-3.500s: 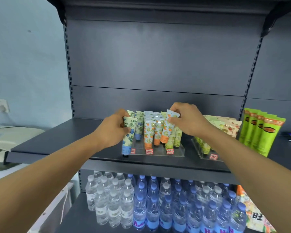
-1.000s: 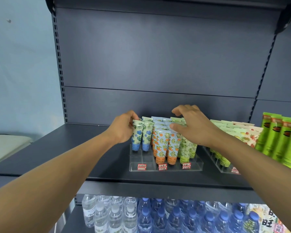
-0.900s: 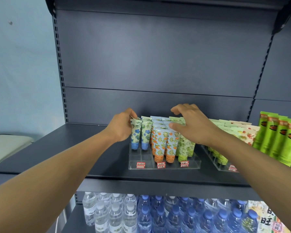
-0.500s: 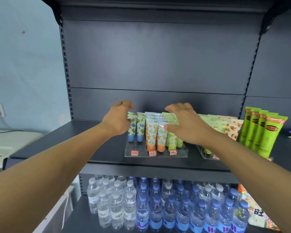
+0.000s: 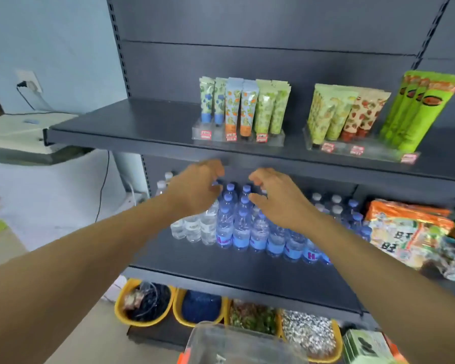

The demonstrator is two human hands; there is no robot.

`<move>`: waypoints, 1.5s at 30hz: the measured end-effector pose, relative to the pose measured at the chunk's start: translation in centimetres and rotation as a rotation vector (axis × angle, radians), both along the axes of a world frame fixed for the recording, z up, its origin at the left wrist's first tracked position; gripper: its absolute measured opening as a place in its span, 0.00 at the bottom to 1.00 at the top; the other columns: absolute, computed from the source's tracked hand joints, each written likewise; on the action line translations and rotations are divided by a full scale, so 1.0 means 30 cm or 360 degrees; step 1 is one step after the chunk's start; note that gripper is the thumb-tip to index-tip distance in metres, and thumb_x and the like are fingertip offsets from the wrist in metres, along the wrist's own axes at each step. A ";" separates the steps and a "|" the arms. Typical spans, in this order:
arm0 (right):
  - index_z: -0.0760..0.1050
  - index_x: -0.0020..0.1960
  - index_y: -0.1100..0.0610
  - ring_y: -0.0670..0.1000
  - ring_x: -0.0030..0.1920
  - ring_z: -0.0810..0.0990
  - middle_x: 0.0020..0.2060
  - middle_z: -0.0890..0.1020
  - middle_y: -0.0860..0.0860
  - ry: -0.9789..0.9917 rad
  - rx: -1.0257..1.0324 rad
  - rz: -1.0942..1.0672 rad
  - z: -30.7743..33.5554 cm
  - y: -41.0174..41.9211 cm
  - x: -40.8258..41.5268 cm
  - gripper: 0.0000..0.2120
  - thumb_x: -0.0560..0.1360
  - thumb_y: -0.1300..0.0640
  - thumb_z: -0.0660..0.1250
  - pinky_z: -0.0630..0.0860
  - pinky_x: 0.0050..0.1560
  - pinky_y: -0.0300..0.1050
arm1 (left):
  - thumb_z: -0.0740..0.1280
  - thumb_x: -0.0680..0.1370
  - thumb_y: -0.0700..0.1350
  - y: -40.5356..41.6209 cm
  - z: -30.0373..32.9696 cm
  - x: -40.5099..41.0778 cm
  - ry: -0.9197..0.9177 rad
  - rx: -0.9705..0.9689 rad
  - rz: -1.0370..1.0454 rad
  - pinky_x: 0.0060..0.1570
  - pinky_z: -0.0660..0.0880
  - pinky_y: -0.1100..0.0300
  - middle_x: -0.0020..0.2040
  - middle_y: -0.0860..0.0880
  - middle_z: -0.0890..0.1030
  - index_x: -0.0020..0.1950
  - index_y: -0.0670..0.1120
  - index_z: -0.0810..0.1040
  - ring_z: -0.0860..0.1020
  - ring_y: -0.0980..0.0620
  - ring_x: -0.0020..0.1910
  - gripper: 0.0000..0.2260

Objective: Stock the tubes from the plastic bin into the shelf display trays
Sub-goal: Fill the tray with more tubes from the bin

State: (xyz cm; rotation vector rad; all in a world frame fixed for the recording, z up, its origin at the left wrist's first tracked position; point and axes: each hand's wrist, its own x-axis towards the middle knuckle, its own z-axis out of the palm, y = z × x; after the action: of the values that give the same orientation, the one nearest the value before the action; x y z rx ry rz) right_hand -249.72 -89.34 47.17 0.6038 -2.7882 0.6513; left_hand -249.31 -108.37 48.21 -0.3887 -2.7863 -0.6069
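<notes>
A clear display tray [image 5: 238, 137] on the upper shelf holds upright tubes [image 5: 243, 107] in blue, orange and green rows. A second clear tray [image 5: 360, 151] to its right holds more tubes [image 5: 338, 114] and tall green tubes [image 5: 418, 109]. My left hand [image 5: 197, 187] and my right hand [image 5: 273, 198] hang in the air below the shelf edge, in front of the water bottles. Both have loosely curled fingers and hold nothing. The clear plastic bin [image 5: 237, 342] shows at the bottom edge, with its inside hard to see.
Water bottles [image 5: 242, 227] fill the middle shelf, with snack bags [image 5: 410, 237] to their right. Yellow bowls [image 5: 145, 303] of dry goods sit on the bottom level. A white appliance [image 5: 24, 130] stands at the left by the wall.
Both hands have let go of the tubes and dropped from the tray to below the shelf edge. The view has tilted down, showing the lower shelves and the bin.
</notes>
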 end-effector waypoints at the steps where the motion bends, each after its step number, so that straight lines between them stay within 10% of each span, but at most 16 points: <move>1: 0.71 0.59 0.58 0.56 0.57 0.75 0.57 0.75 0.53 -0.0051 -0.0002 -0.0013 -0.054 0.005 0.017 0.14 0.75 0.57 0.65 0.72 0.56 0.52 | 0.63 0.76 0.40 0.009 -0.046 0.019 -0.0075 0.0004 0.0022 0.53 0.74 0.49 0.55 0.45 0.79 0.57 0.44 0.73 0.76 0.42 0.55 0.10; 24: 0.71 0.62 0.61 0.56 0.59 0.76 0.58 0.77 0.58 -0.1488 0.0149 -0.0343 -1.487 0.044 0.399 0.18 0.75 0.56 0.66 0.73 0.57 0.46 | 0.63 0.76 0.41 -0.066 -1.448 0.339 -0.1490 -0.0171 -0.0059 0.54 0.75 0.49 0.56 0.43 0.78 0.62 0.44 0.69 0.77 0.44 0.56 0.15; 32: 0.66 0.67 0.60 0.57 0.61 0.74 0.60 0.75 0.57 -0.1675 0.0167 -0.0206 -2.043 -0.030 0.361 0.24 0.73 0.58 0.67 0.72 0.59 0.48 | 0.62 0.77 0.42 0.001 -1.904 0.324 -0.1583 -0.0398 0.0095 0.58 0.70 0.50 0.60 0.39 0.72 0.66 0.40 0.64 0.72 0.40 0.61 0.19; 45: 0.72 0.59 0.56 0.56 0.62 0.68 0.58 0.69 0.56 -0.1234 0.0358 -0.0009 -2.459 -0.116 0.350 0.18 0.70 0.56 0.71 0.69 0.58 0.47 | 0.63 0.76 0.45 0.036 -2.287 0.290 -0.1198 -0.1709 -0.0422 0.70 0.54 0.53 0.65 0.43 0.70 0.70 0.41 0.63 0.62 0.42 0.68 0.24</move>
State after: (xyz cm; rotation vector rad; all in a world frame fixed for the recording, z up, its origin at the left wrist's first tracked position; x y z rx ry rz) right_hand -239.23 -92.82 -26.60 0.4422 -3.6191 0.6841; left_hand -240.61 -107.28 -20.39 -0.8654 -3.5621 1.0078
